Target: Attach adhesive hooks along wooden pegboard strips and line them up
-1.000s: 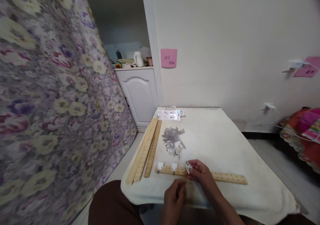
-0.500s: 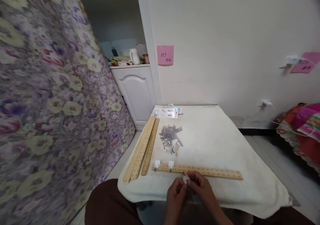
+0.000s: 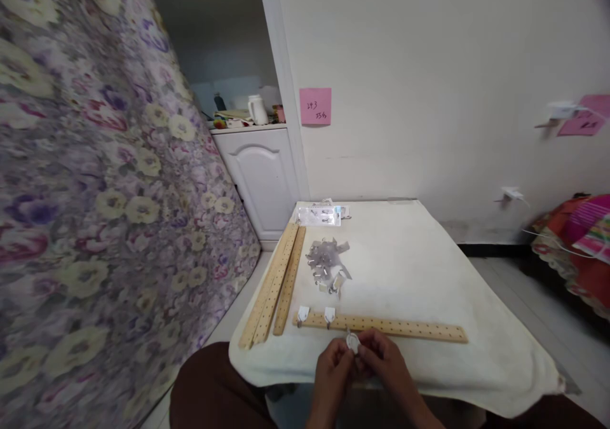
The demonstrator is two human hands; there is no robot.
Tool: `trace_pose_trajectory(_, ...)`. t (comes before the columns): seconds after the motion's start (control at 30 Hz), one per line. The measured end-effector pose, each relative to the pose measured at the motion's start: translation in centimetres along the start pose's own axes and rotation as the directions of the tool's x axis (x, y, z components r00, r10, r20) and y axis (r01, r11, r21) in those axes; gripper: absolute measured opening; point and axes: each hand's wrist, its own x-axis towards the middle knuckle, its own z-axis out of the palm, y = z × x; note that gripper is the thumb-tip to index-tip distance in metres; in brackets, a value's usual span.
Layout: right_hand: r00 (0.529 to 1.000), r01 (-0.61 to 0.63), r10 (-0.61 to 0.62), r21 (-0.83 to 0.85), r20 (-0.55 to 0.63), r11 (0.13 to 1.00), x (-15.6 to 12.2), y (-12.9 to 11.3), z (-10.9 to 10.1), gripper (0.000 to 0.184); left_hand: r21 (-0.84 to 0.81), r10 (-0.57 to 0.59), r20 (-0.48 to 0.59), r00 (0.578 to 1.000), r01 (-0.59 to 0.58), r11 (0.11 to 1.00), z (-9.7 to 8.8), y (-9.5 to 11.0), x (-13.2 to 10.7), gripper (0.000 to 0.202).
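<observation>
Between the fingertips of my left hand (image 3: pixel 332 368) and my right hand (image 3: pixel 384 359) is a small white adhesive hook (image 3: pixel 352 342), its metal tip pointing away from me. Both hands are closed on it, just over the table's near edge. Right behind them a perforated wooden strip (image 3: pixel 405 327) lies across the table. Two white hooks (image 3: pixel 304 314) (image 3: pixel 330 315) sit at its left end, apart from each other, their metal parts hanging toward me. Farther back is a pile of loose hooks and clear wrappers (image 3: pixel 326 260).
Several perforated wooden strips (image 3: pixel 271 289) lie lengthwise along the table's left side. A clear package (image 3: pixel 317 215) rests at the back left corner. A pale cloth (image 3: pixel 405 264) covers the table. The floral curtain (image 3: pixel 119 194) hangs on the left, and a white wall (image 3: pixel 405 98) stands behind.
The hook in my fingers has turned slightly, and its round white face shows more now. My hands stay close together. The whole view has shifted a little.
</observation>
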Motion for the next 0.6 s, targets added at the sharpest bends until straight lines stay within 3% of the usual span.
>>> trace_pose_trajectory(0.17, 0.999, 0.038, -0.038, -0.023, -0.026, 0.999, -0.2, -0.3, 0.1, 0.034, -0.014, 0.028, 0.021, 0.999, -0.027, 1.0, 0.5, 0.1, -0.2, 0.045)
trace_pose_trajectory(0.33, 1.0, 0.001, -0.003, -0.075, -0.025, 0.997, -0.6, -0.5, -0.2, 0.04, -0.05, 0.046, 0.057, 0.997, -0.044, 0.998, 1.0, 0.2, -0.4, 0.043)
trace_pose_trajectory(0.47, 0.992, 0.079, -0.1, -0.231, -0.078, 0.97, -0.3, -1.7, -1.6, 0.032, 0.037, 0.066, 0.104, 0.992, -0.07, 0.997, 0.9, -0.5, -0.3, 0.044)
trace_pose_trajectory(0.6, 0.986, 0.137, -0.162, -0.406, -0.028, 0.903, 1.0, -3.6, -3.6, 0.027, 0.167, 0.101, 0.112, 0.989, -0.119, 0.979, 0.4, -1.0, -0.4, 0.03)
